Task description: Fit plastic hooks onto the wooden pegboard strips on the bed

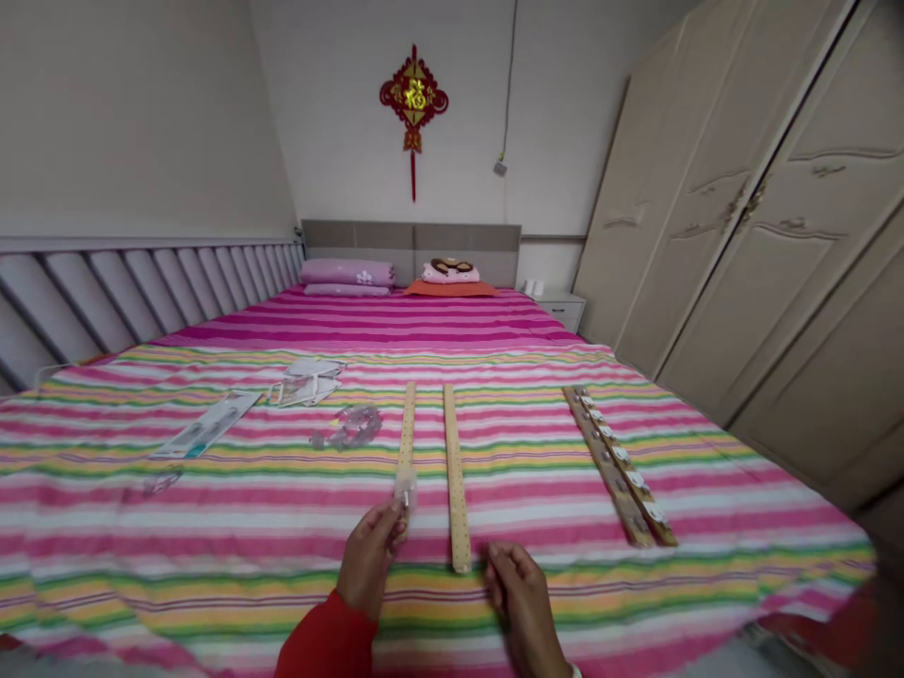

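Note:
My left hand [373,554], in a red sleeve, pinches a small clear plastic bag [406,490] with something metallic in it. The bag hangs over the near part of a light wooden strip with rows of holes [408,428]. A second perforated wooden strip [456,480] lies beside it to the right. My right hand [519,589] hovers just right of that strip's near end, its fingers curled together; whether they hold anything is too small to tell.
Striped bedding [282,527] lies beneath everything. Clear plastic bags [349,427], a flat package [208,426] and white packaging [307,381] lie left. Two brown strips, one bearing white round pieces [621,455], lie right. A railing [141,292] borders the left.

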A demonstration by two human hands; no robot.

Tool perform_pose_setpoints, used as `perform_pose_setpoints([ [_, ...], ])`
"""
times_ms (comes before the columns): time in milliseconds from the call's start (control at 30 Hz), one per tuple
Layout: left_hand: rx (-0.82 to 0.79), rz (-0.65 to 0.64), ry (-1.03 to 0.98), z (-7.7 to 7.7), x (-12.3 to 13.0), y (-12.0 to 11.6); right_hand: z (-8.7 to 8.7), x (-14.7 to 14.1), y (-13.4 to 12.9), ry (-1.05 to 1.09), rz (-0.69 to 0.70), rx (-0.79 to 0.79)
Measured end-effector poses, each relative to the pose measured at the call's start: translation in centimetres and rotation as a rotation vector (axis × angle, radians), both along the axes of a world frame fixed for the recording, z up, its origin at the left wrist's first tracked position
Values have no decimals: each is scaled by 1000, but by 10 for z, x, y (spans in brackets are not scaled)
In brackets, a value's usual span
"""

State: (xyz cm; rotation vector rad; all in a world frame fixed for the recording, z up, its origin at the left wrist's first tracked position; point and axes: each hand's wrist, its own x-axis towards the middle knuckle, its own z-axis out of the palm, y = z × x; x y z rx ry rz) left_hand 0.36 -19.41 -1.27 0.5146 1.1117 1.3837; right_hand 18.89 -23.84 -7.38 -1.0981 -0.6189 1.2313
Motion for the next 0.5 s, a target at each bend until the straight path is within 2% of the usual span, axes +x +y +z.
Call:
perform_pose_setpoints([
  [100, 1, -53, 91, -13, 17, -8, 23, 1, 5, -92, 69, 45],
  [200, 0, -123, 195, -28, 31, -13, 36, -1, 15, -127, 149, 78],
  [333, 17, -196, 296, -39, 44, -19, 37, -4, 25, -130, 183, 105],
  [500, -23, -220, 346, -37, 50, -22, 34, -3, 31, -181, 210, 61],
])
